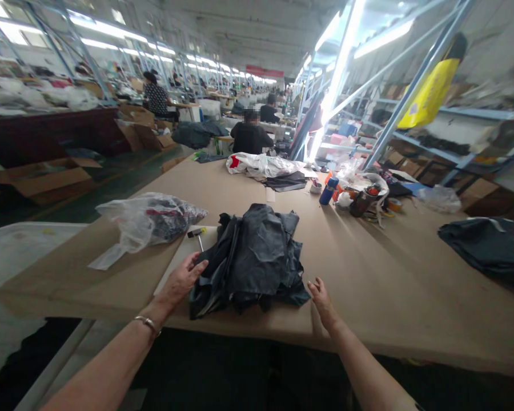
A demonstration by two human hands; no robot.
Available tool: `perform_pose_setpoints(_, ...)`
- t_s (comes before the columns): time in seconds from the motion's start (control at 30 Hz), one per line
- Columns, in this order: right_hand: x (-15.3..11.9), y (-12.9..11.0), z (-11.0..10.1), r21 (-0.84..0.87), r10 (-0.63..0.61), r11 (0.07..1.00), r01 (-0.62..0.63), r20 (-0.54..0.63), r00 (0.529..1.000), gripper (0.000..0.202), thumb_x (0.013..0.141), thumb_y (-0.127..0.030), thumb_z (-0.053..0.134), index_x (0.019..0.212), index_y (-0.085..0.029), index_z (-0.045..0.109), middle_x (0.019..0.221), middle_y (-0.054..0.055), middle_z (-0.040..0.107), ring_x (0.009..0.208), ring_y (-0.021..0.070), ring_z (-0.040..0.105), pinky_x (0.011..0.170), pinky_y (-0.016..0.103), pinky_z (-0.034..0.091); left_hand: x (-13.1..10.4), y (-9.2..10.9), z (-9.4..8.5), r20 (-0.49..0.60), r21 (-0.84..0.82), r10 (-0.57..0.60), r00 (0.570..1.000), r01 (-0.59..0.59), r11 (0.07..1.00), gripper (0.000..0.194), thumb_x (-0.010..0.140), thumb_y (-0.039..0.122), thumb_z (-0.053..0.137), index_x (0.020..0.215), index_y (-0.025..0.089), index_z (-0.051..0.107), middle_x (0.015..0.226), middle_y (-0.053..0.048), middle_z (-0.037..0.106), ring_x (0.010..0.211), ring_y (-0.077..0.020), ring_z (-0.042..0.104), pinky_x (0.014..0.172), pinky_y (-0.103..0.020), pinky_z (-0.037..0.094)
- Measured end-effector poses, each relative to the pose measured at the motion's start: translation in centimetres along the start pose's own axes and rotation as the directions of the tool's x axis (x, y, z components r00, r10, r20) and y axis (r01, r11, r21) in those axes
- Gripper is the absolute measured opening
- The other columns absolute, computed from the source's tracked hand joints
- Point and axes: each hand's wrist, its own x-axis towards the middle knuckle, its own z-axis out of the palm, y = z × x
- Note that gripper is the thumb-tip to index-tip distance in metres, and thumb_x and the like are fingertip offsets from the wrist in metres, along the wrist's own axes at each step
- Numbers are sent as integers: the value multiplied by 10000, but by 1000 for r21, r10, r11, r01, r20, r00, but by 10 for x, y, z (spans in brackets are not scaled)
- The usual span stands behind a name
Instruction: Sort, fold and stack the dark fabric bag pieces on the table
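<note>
Our stack of dark cut pieces (259, 251) lies ragged-edged near the front of the surface (368, 297). Our left hand (188, 277) is loosely open at its left side, contact uncertain; our right (320, 294), half open and empty, sits just off its right. We'd best press both sides evenly, clear of the hammer (195, 233).

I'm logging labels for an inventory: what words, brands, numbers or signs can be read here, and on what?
No text can be read.
Yellow bag: dark print, too blurred to read.
Red banner at the back: too small and blurred to tell any lettering.
</note>
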Motion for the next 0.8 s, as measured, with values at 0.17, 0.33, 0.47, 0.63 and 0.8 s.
perform_pose_setpoints(0.17,94,-41,44,75,57,995,-60,47,997,890,648,-626,614,1356,-141,378,1257,154,539,1189,293,492,969,384,405,87,11,47,53,71,-223,973,219,973,762,654,548,662,1232,79,504,1308,-217,513,1268,-361,417,1058,-465,319)
perform_pose_setpoints(0.33,136,-64,81,120,83,987,-105,175,981,798,660,-557,667,1300,-142,431,1262,139,546,1172,270,509,1007,398,384,127,15,82,336,-46,-376,864,414,909,710,723,589,612,1247,124,497,1119,-166,653,980,-276,650,846,-378,530)
perform_pose_setpoints(0.47,148,-73,97,212,36,972,-105,303,952,687,606,-441,751,1208,-187,541,1130,64,641,1062,246,584,926,384,459,147,20,109,396,-68,-460,795,525,848,758,676,536,694,1272,120,476,1156,-163,638,978,-269,653,829,-356,554)
perform_pose_setpoints(0.63,147,-78,81,286,6,953,-101,317,948,562,574,-450,765,1035,-148,658,936,57,697,911,242,630,848,385,494,147,40,149,433,-17,-473,767,532,846,762,668,494,720,1305,178,448,1193,-123,627,979,-266,652,844,-361,555)
perform_pose_setpoints(0.8,147,-93,4,266,-12,962,-53,235,972,492,578,-464,750,906,-105,676,819,72,690,750,214,628,747,381,514,120,73,222,643,-134,-344,685,542,830,664,708,459,703,1267,175,485,1167,-122,640,998,-263,644,862,-368,542)
